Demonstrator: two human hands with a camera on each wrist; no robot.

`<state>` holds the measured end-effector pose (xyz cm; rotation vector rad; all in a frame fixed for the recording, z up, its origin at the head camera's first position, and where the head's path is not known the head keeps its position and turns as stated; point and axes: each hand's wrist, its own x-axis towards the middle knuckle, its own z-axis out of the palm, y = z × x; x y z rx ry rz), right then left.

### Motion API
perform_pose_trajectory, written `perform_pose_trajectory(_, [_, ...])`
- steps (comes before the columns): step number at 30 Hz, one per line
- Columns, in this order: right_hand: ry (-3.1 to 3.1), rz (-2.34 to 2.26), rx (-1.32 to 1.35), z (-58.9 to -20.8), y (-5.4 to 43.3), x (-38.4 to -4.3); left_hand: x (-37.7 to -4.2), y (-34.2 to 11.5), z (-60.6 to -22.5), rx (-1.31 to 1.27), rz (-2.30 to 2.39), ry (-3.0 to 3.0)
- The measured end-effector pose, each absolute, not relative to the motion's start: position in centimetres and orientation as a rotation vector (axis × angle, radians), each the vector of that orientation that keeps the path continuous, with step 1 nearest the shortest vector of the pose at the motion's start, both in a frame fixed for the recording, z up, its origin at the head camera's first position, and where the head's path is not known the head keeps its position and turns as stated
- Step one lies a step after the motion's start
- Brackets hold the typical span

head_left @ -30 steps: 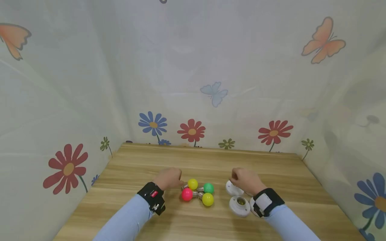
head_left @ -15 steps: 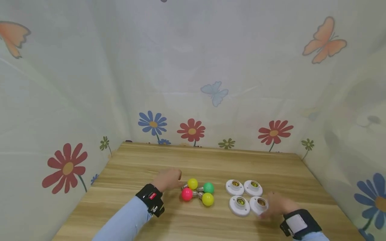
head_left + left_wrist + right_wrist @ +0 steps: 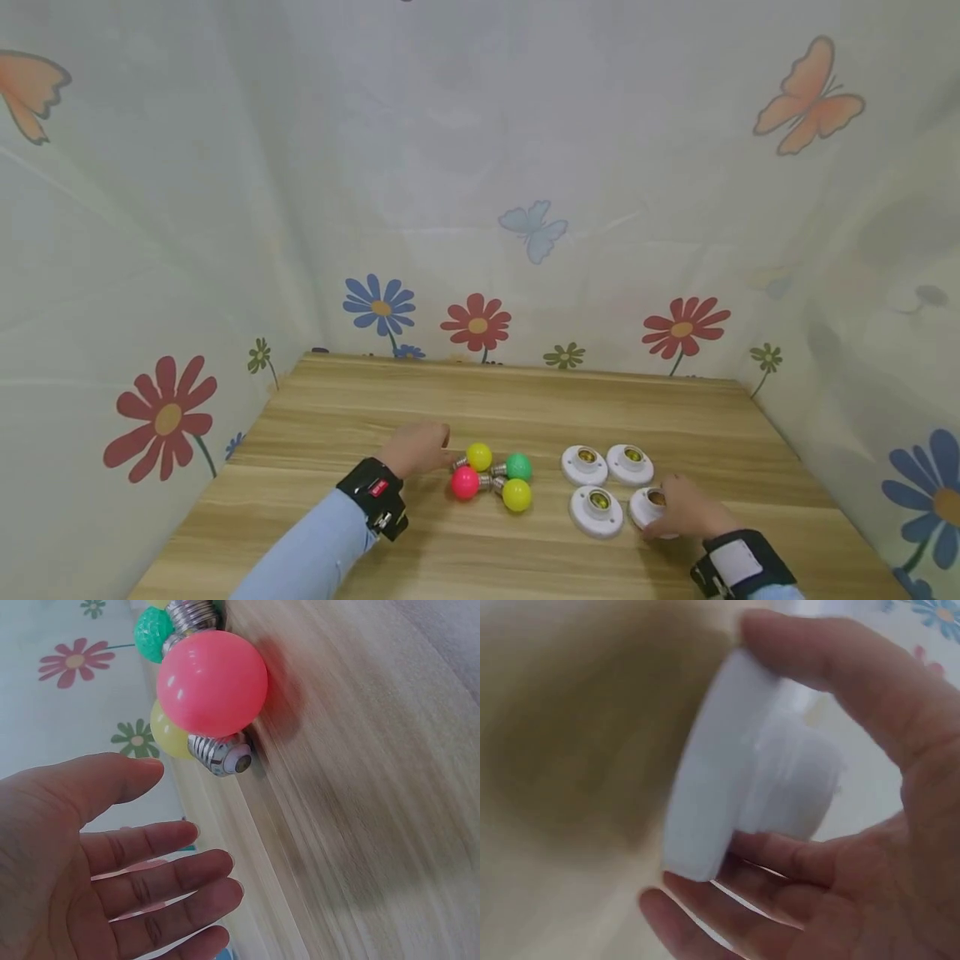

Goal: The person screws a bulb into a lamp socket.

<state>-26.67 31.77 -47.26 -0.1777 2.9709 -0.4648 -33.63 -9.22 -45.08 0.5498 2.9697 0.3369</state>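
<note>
My right hand (image 3: 693, 508) grips the front right white lamp socket (image 3: 643, 508) by its round base. In the right wrist view, my thumb is on one edge of the socket (image 3: 720, 757) and my fingers are at the opposite edge. Three more lamp sockets (image 3: 592, 521) stand upright beside it, openings up. My left hand (image 3: 414, 447) hovers left of the bulbs, holding nothing, its fingers spread loosely in the left wrist view. Nearest to it are a red bulb (image 3: 214, 682) and a yellow bulb (image 3: 479, 457) with its metal screw base towards the hand.
A green bulb (image 3: 519, 467) and a second yellow bulb (image 3: 517, 495) lie in the same cluster, screw bases inward. Everything rests on a wood-grain table (image 3: 420, 387). A patterned curtain (image 3: 450, 167) with flowers and butterflies encloses its back and sides.
My right hand has moved from over the back left socket, right and nearer to me, and taken hold of the front right socket, which shifted slightly right. My left hand has stayed almost still.
</note>
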Motion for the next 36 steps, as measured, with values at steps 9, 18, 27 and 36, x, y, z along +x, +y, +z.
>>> perform_pose_trajectory(9, [3.032,-0.647,-0.362,-39.4,26.5,-28.6,-33.9,-9.5,-45.2,0.501,0.320,2.964])
perform_pose_trajectory(18, [3.051,-0.985,-0.616,-39.4,20.4,-32.2,-33.5,-9.9,-44.9,0.527,0.312,2.989])
perform_pose_trajectory(27, [2.966,-0.987,-0.544,-42.8,18.0,-32.8,-33.2,-10.3,-45.7,0.549,0.334,3.000])
perform_pose_trajectory(36, [2.929,-1.031,-0.448,-44.4,17.4,-32.6,-31.9,-8.8,-45.3,0.587,0.372,2.987])
